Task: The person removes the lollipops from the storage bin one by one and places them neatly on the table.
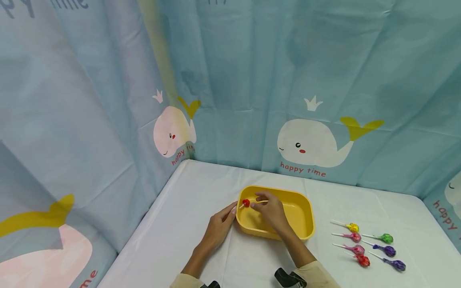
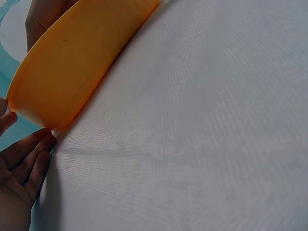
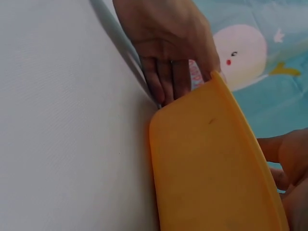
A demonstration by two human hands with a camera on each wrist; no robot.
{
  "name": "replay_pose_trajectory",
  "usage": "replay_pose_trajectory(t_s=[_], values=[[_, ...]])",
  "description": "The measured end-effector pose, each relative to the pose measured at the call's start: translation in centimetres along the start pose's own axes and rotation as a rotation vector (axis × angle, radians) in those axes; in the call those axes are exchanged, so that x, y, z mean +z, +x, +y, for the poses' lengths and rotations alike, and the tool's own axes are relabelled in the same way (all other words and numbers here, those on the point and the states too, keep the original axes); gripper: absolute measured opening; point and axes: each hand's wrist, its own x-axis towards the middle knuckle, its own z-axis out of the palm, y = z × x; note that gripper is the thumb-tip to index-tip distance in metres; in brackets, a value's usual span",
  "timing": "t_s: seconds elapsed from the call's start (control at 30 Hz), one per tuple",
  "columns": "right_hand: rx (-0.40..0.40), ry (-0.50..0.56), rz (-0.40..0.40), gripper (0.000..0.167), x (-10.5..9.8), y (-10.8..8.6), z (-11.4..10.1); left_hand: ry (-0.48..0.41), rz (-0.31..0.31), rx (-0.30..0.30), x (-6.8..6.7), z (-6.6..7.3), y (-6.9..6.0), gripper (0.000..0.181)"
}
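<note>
In the head view, a yellow tray (image 1: 306, 224) stands on the white table. A red lollipop (image 1: 246, 203) lies inside its left end, and a pale stick runs from beside it towards my right hand (image 1: 273, 210). That hand reaches over the tray, thumb and forefinger apart around the stick; contact with it is unclear. My left hand (image 1: 217, 226) rests against the tray's left end. Close up in the right wrist view, its thumb touches the rim and its fairly straight fingers (image 3: 166, 79) lie along the outer wall. The tray wall hides most of my right hand there.
Right of the tray lie several wrapped lollipops, among them yellow (image 1: 353, 227), green (image 1: 387, 238), purple (image 1: 390, 251), pink (image 1: 358, 250) and red (image 1: 363, 261). A blue curtain (image 1: 234, 80) with whale prints hangs behind and left of the table (image 1: 173, 244).
</note>
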Motion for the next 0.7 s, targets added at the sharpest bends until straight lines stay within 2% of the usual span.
replay_pose_trajectory(t_s=[0.27,0.7], values=[[-0.024,-0.002,-0.026,0.039,0.9,0.8,0.3,-0.003,-0.006,0.003,-0.1,0.1,0.0,0.042],[-0.007,-0.104,-0.103,0.037,1.9,2.0,0.1,-0.012,-0.006,-0.002,-0.1,0.0,0.1,0.044]])
